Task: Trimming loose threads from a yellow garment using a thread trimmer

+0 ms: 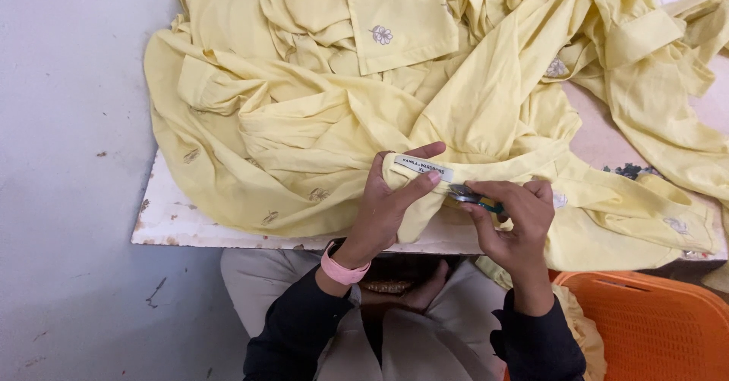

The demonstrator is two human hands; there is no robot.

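Yellow garment collar [486, 174] lying left-right, snips [472, 196] pointing left

1. To your left lies a pale grey floor [68, 199], smooth, with small dark specks and scuffs.
2. Before you stands a white counter [175, 225], its near edge chipped and stained.
3. At your lower right sits an orange plastic basket [653, 328].

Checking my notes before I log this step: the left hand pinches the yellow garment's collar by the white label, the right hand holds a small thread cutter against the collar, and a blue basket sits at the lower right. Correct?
Not quite: the basket is orange, not blue, as the head view shows. The rest stands: the left hand pinches the yellow garment at its collar by the white label, and the right hand holds a small thread cutter against the collar.
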